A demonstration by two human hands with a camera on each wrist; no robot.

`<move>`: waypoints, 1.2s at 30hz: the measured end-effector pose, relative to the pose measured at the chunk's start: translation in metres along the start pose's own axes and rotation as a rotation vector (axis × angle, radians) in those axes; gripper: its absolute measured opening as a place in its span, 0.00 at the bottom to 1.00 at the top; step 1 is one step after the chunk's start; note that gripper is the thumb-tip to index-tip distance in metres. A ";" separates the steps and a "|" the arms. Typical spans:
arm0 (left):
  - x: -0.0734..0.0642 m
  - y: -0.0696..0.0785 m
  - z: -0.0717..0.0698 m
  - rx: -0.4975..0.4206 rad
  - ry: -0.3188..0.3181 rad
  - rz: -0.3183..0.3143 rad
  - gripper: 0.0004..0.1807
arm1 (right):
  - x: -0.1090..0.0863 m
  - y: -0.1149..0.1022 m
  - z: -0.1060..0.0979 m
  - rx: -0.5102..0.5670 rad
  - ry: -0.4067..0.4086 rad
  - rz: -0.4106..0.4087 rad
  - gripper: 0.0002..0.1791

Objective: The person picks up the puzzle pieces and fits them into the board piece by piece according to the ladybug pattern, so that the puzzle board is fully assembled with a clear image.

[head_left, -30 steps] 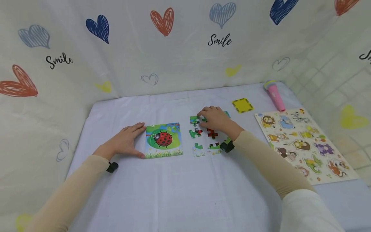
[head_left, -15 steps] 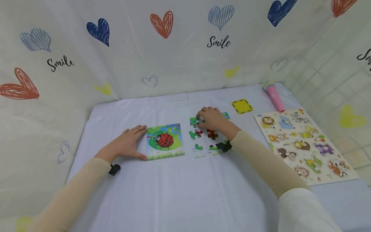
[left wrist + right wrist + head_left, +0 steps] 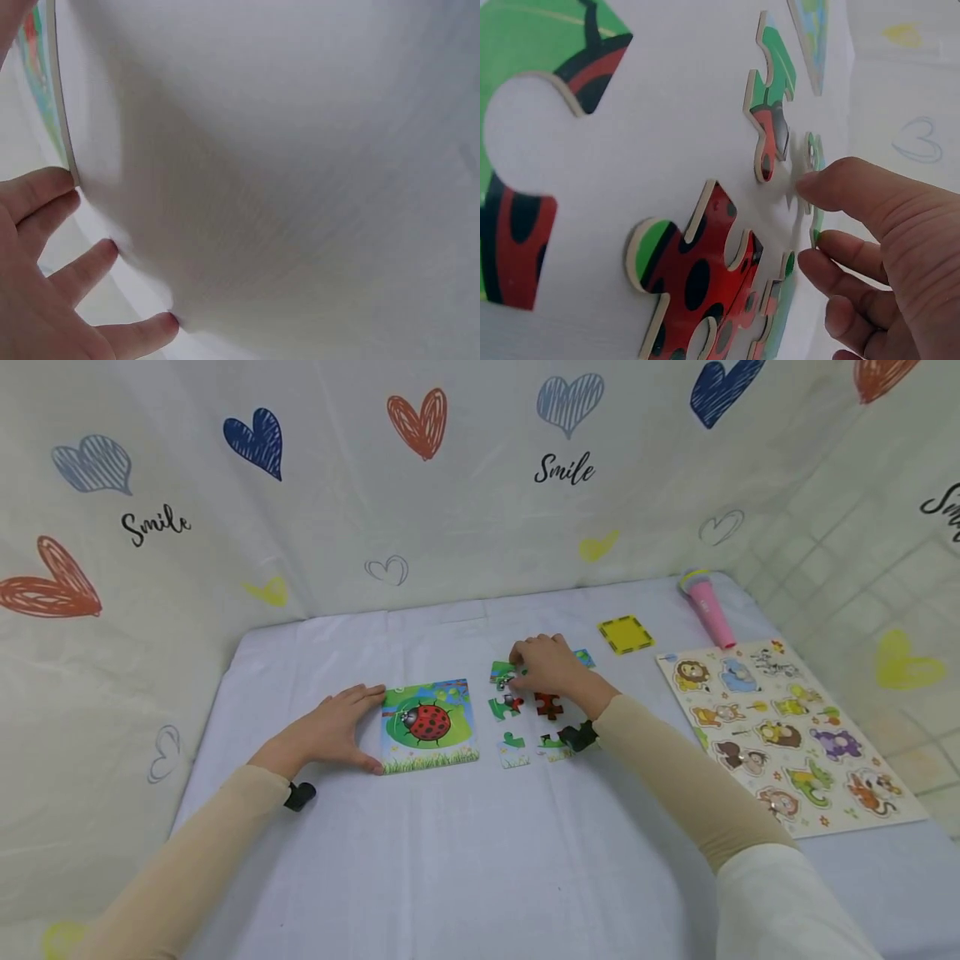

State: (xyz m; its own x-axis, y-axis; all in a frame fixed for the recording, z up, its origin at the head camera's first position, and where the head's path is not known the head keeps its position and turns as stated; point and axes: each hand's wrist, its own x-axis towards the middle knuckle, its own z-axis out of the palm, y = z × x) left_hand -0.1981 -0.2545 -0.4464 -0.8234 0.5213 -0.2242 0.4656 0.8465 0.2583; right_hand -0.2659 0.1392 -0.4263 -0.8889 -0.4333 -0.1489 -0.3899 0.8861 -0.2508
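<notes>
In the head view, a square ladybug picture board (image 3: pixel 429 725) lies flat on the white cloth. My left hand (image 3: pixel 328 733) is spread along its left side, thumb and fingertip at the two corners. The left wrist view has straight fingers (image 3: pixel 84 271) touching the cloth and the board's corner. To the board's right, my right hand (image 3: pixel 553 667) reaches over loose jigsaw pieces. Thumb and index finger pinch a green jigsaw piece (image 3: pixel 811 150) at the back row. Below the hand lies a red spotted piece (image 3: pixel 550 707); the palm hides part of the back row.
A yellow square frame (image 3: pixel 626 634) and a pink toy microphone (image 3: pixel 711 613) lie at the back right. An animal peg board (image 3: pixel 787 735) covers the table's right side. A white curtain printed with hearts hangs behind.
My left hand has slid the ladybug board slightly to the right, towards the loose pieces. The right hand stays at the same back-row piece. The view has shifted a little.
</notes>
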 end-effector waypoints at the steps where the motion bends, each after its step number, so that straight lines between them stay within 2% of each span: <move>1: 0.000 0.000 0.000 0.004 -0.001 0.001 0.73 | 0.000 -0.001 0.000 0.008 0.000 0.000 0.27; 14: 0.001 0.006 -0.001 0.003 -0.038 -0.027 0.73 | -0.001 -0.029 0.008 0.069 0.015 -0.089 0.25; 21: 0.004 0.009 -0.005 0.012 -0.044 -0.034 0.72 | 0.005 -0.048 0.011 0.052 0.009 -0.135 0.23; 36: 0.004 0.012 -0.008 0.008 -0.035 -0.003 0.72 | 0.013 -0.072 0.020 0.040 -0.008 -0.178 0.22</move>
State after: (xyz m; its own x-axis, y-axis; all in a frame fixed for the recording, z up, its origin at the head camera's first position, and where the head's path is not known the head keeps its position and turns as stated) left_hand -0.1988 -0.2430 -0.4367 -0.8129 0.5223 -0.2578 0.4659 0.8487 0.2503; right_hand -0.2444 0.0670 -0.4293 -0.8047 -0.5840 -0.1069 -0.5307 0.7882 -0.3116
